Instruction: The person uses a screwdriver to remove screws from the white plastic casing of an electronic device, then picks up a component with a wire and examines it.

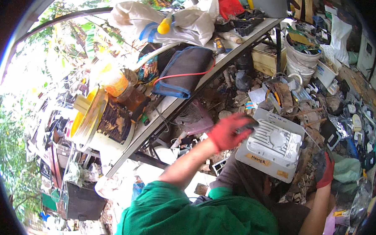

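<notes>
My left hand (231,131), in a red glove with dark fingers, is at the ten o'clock edge of a finned grey metal housing (272,141); its fingers are bent and blurred, so I cannot tell whether they grip the edge or only hover over it. My right hand (324,172), gloved in red and dark fabric too, is at four o'clock from the housing and apart from it. A thin rod (313,139) runs from near the housing's three o'clock edge toward those fingers, but I cannot tell whether they are closed around it. The housing lies finned face up, slightly turned, partly over my dark trousers (236,172), with brown tape (258,160) along its seven o'clock side and a white label (292,150) near its four o'clock side. Beyond my right hand, farther toward four o'clock, is a pale green bag (347,170). At one o'clock from the housing, a white bucket (300,66) holds circuit boards (303,43), and a wooden box (266,63) sits at twelve. The long tabletop (167,105) slants past at ten o'clock, bearing a dark cloth (181,66) with blue trim and a red cord (186,75) across it; a pale sack (192,27) is heaped at eleven, and a tilted yellow bucket (79,118) stands at nine.
</notes>
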`<control>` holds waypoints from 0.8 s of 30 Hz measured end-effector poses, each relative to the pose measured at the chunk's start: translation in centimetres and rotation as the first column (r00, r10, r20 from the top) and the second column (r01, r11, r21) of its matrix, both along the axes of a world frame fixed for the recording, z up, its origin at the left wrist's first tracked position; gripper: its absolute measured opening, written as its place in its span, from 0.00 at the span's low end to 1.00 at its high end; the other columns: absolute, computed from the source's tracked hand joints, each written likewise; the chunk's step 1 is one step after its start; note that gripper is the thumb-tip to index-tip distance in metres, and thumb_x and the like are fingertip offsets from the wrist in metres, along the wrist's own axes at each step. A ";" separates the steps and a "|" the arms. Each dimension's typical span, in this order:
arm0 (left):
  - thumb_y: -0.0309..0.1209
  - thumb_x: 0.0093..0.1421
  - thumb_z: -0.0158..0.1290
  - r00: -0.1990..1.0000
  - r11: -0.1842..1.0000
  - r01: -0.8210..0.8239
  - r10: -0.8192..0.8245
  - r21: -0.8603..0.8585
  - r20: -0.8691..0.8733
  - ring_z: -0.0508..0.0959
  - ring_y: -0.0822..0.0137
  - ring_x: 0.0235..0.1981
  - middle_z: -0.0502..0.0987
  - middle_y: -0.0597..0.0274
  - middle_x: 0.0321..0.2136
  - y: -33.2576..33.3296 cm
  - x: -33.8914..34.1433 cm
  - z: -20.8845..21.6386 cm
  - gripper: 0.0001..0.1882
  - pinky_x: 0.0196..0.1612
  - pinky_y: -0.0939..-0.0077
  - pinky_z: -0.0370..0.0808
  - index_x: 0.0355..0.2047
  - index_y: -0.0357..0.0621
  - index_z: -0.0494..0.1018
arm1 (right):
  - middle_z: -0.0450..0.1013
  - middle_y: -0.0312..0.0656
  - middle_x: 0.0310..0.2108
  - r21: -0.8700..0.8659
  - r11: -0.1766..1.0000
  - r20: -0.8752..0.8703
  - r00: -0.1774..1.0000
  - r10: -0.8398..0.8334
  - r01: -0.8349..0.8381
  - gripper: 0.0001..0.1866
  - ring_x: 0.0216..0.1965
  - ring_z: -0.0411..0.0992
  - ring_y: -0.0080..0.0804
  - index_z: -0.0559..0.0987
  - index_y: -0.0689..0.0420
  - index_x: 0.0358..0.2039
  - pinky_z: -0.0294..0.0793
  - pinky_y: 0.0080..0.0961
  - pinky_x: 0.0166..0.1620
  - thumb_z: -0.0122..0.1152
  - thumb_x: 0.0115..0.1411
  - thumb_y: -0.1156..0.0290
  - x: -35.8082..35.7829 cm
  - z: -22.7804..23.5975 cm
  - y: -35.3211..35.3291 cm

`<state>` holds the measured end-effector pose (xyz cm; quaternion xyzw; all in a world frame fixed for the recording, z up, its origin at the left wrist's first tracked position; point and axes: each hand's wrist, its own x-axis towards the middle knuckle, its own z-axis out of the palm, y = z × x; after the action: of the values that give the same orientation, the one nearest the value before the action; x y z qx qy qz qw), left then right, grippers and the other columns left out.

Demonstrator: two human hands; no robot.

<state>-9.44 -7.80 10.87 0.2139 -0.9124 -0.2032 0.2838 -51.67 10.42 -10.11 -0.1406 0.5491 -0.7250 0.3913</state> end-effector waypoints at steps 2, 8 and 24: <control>0.27 0.52 0.59 0.986 0.962 -0.127 0.148 -0.243 0.073 0.77 0.50 0.43 0.78 0.52 0.41 -1.2 3.3 6.3 0.18 0.49 0.64 0.73 0.45 0.45 0.76 | 0.75 0.41 0.47 -0.076 0.994 0.041 0.996 0.079 -0.075 0.21 0.44 0.75 0.33 0.73 0.58 0.53 0.75 0.32 0.48 0.60 0.61 0.63 1.6 2.9 0.7; 0.25 0.58 0.55 0.700 0.617 -0.606 0.714 -0.502 0.033 0.77 0.58 0.51 0.78 0.52 0.47 -4.9 14.3 15.6 0.17 0.55 0.67 0.70 0.49 0.40 0.74 | 0.73 0.39 0.50 -0.002 0.997 0.074 0.995 0.073 -0.073 0.23 0.48 0.73 0.33 0.74 0.56 0.53 0.72 0.33 0.50 0.64 0.58 0.62 5.0 5.3 -0.3; 0.25 0.63 0.49 0.970 0.896 0.092 -0.179 0.435 0.163 0.70 0.74 0.26 0.80 0.58 0.29 -5.6 -16.9 -16.0 0.18 0.33 0.77 0.71 0.53 0.40 0.71 | 0.71 0.51 0.50 0.602 0.786 -0.793 -0.015 0.609 0.140 0.18 0.51 0.70 0.50 0.74 0.53 0.47 0.72 0.41 0.50 0.58 0.58 0.59 10.5 16.2 -8.5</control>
<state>-26.33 -13.43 -5.16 0.2252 -0.8828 -0.3936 0.1229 -41.13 1.97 6.08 -0.5836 0.7965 -0.1518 0.0444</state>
